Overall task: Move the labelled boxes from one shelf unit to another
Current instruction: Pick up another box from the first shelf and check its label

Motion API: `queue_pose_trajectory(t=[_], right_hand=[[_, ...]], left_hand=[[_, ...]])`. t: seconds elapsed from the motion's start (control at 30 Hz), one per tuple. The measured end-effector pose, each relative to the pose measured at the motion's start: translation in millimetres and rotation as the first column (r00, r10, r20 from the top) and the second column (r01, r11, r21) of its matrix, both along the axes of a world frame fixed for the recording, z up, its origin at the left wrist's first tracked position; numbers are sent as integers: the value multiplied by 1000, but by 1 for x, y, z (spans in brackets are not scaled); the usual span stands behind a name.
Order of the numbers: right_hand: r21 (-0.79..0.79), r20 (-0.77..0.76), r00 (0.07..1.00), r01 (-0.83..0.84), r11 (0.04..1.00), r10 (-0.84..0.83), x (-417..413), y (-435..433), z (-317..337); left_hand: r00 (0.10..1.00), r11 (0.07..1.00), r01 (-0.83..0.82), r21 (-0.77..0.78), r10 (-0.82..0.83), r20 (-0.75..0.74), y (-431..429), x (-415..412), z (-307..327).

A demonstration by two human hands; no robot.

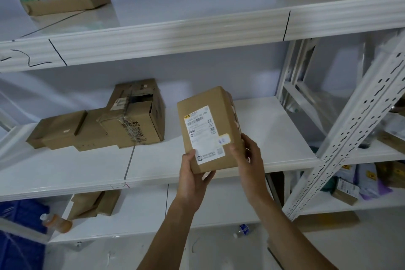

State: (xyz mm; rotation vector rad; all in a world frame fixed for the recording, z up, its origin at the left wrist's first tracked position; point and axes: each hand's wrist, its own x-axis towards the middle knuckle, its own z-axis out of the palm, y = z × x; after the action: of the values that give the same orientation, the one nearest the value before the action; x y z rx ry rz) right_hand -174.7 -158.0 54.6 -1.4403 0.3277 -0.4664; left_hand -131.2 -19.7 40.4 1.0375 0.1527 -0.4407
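From the head camera, the labelled box (210,129) was a plain brown carton, standing on end and tilted slightly, with a white shipping label (205,135) carrying barcodes and a small yellow sticker on its near face. It was held in the air just in front of the middle shelf (274,138), not resting on it. The left hand (192,175) cupped its lower left corner, fingers clamped beneath; the right hand (249,155) gripped its right edge, fingers clamped on the side. Behind the box the shelf lay bare to the right upright (350,129); a cluster of cartons (105,125) sat well apart, left.
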Motion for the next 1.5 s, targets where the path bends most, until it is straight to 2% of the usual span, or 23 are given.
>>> queue_pose_trajectory(t=[0.2,0.47,0.7,1.07,1.5], right_hand=[[189,-122,990,-51,981,75,5,-27,-1],[189,-168,981,-62,980,95,2,-31,0],[202,-125,984,-102,974,129,-8,-26,9],[256,5,996,-84,963,86,-28,-14,16],[255,-4,998,-66,965,69,-33,-11,14]], left_hand=[[990,978,16,206,-45,135,-9,-4,1],[988,967,15,255,-53,144,-6,-5,3],[986,954,4,300,-54,158,8,-9,3],[944,938,-51,344,-67,324,30,-34,16],[934,922,-45,384,-98,344,32,-40,19]])
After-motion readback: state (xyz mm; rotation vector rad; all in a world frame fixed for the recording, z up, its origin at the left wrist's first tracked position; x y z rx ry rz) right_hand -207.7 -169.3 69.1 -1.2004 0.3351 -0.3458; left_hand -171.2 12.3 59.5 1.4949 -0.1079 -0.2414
